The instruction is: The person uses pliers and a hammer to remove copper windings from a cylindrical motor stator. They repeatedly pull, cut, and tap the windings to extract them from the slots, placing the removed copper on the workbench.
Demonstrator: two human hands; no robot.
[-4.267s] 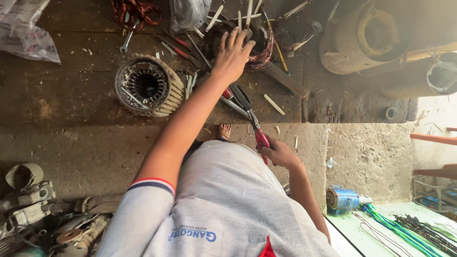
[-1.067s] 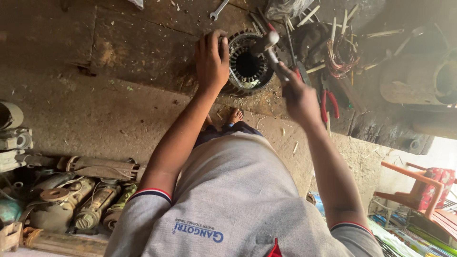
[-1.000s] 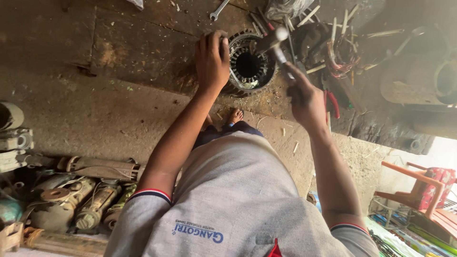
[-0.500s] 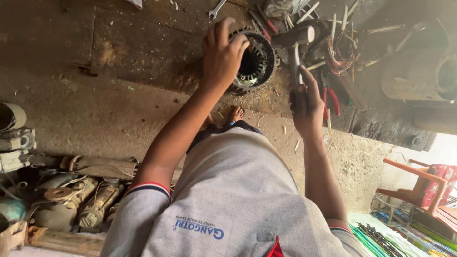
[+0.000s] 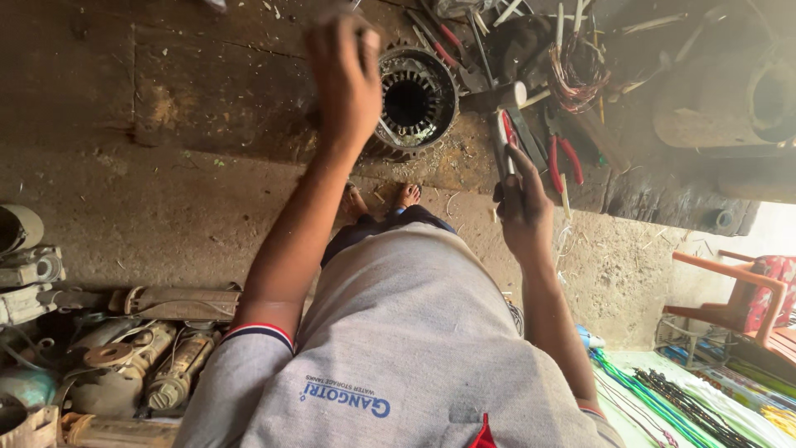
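Grey shirt cloth (image 5: 414, 348) fills the near foreground, with a striped sleeve cuff (image 5: 261, 332) on the left arm. Below it, bare feet (image 5: 406, 196) stand on the concrete floor (image 5: 166, 207) at the foot of the bench.

On the floor to the left lies a heap of old motor parts (image 5: 124, 365). To the right, coloured wires (image 5: 655, 398) lie on a sheet, and an orange chair (image 5: 730, 290) stands beyond them.

Right hand (image 5: 522, 207) is raised over the bench edge, fingers wrapped tightly round the handle of a hammer (image 5: 497, 104). The hammer's dark head points up and sits just right of the stator (image 5: 410, 99), close to it; whether they touch I cannot tell.

Left hand (image 5: 344, 75) is lifted over the bench (image 5: 207, 91), just left of the stator. It is blurred, the fingers look loosely curled and it grasps nothing that shows; it overlaps the stator's left rim in view, but contact is unclear.

That stator, a round ribbed metal ring with a slotted dark bore, lies on the dirty bench with its opening facing up, between both hands.

Farther back, red-handled pliers (image 5: 564, 158) lie right of the hammer, near a tangle of copper wire (image 5: 572, 75) and scattered screwdrivers (image 5: 448, 37). A large round motor casing (image 5: 730, 99) rests at the far right.
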